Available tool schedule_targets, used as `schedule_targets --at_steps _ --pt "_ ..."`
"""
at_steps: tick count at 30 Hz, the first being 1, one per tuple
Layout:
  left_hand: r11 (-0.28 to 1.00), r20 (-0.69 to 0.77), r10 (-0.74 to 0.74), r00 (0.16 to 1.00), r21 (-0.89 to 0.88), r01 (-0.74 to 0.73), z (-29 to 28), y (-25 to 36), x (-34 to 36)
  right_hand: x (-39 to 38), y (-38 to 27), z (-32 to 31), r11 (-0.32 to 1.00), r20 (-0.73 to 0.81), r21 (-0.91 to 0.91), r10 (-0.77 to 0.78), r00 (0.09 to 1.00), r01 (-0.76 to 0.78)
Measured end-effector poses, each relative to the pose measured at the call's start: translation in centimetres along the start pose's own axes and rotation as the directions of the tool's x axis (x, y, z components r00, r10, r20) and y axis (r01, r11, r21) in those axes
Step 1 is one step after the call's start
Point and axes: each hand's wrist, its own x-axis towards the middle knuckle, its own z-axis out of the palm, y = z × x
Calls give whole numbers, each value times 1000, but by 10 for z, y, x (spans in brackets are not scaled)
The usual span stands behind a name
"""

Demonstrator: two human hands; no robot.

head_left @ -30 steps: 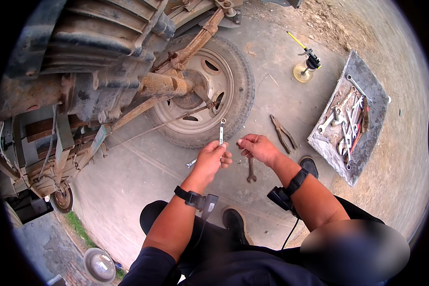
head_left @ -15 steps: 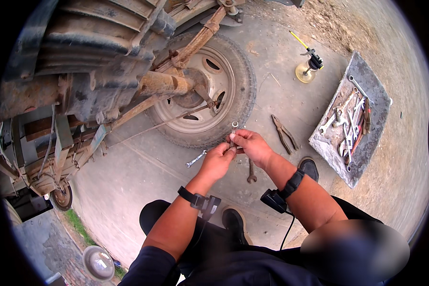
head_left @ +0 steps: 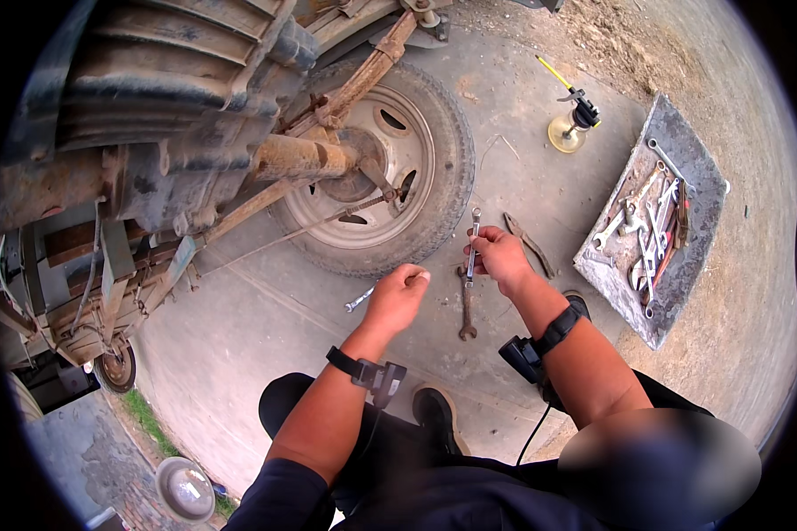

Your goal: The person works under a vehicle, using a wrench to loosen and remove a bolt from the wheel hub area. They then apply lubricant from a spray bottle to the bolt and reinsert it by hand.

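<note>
A shiny ring-ended wrench (head_left: 476, 224) stands out from my right hand (head_left: 499, 257), which is closed around its shaft. To the left, my left hand (head_left: 397, 296) is apart from it with fingers curled and thumb pressed on top; whatever it may hold is hidden. Partly behind that hand, a small open-ended wrench (head_left: 359, 300) lies on the concrete. A dark, rusty wrench (head_left: 467, 311) lies on the ground below my right hand, its upper end close to the held wrench. Old pliers (head_left: 529, 245) rest just right of my right hand.
A wheel (head_left: 456, 115) on a rusty axle (head_left: 305, 157) fills the upper left, under vehicle parts. A metal tray (head_left: 701, 257) with several wrenches stands at the right. An oil can (head_left: 568, 133) with a yellow spout stands beyond the pliers. My shoe (head_left: 434, 416) is below.
My hands were together at the wrench and have moved apart. The right hand has carried the wrench right and slightly up; the left has drawn back a little to the left.
</note>
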Motion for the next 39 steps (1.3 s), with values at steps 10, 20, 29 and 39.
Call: schedule_targets --at_steps 10,20,29,39 --pt "995 -52 -25 998 -98 20 -4 -5 9 7 -8 -15 1000 -55 -5 27 998 -27" --pt "991 -58 -16 998 -137 8 -3 2 9 12 -16 -17 996 25 81 -33 999 31" --pt "991 92 -32 995 -130 44 -3 14 3 -7 -40 14 988 161 153 -55 985 30" --pt "952 251 -71 965 -273 141 -2 21 -4 -17 -34 53 983 311 163 -131 941 82"
